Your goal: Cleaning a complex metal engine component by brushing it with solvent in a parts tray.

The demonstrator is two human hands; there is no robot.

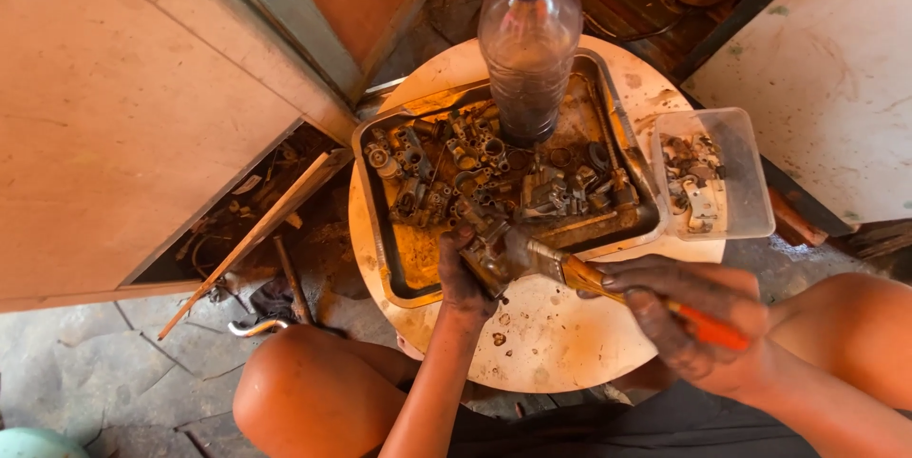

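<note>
Grimy metal part (pixel 487 251) gripped by left hand (pixel 463 273) over tray (pixel 404 273) front edge; paintbrush (pixel 608 289) clenched in right hand (pixel 689 320), bristles laid against part.

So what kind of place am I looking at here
Most likely a small repair workshop, worked at floor level. A metal tray holds greasy small metal parts, the left hand holds one part while the right hand brushes it with a paintbrush, and a plastic bottle of dark liquid stands in the tray.
</note>
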